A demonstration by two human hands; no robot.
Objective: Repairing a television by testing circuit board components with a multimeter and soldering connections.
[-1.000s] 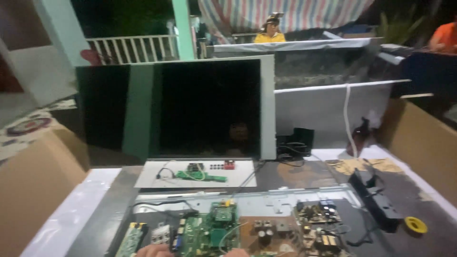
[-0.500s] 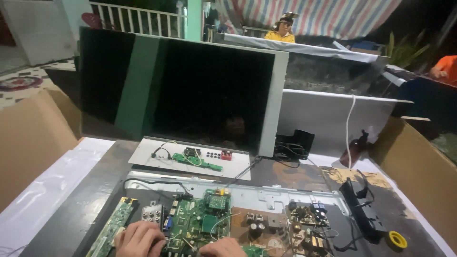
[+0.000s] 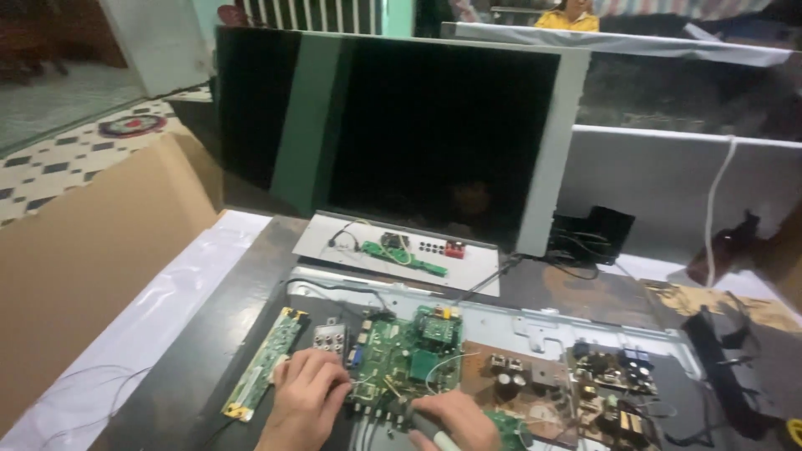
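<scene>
A green main circuit board (image 3: 409,355) lies on the metal back panel (image 3: 535,321) of an opened flat screen set. My left hand (image 3: 307,401) rests on the board's left edge, fingers curled beside a small connector block (image 3: 331,338). My right hand (image 3: 455,420) is at the board's lower edge, closed around a slim light-coloured tool (image 3: 434,434) whose tip is hidden. A narrow green strip board (image 3: 266,372) lies just left of my left hand. A brown power board (image 3: 606,384) sits to the right.
A large dark screen panel (image 3: 401,125) leans upright behind the work. In front of it lies a white plate (image 3: 468,271) with a small green board and wires. A cardboard box (image 3: 92,250) stands left; black cables and a power strip (image 3: 723,359) lie right. A person in yellow (image 3: 568,17) is far behind.
The view has tilted down and moved closer to the table. Both my hands have come up into view and settled on the green board.
</scene>
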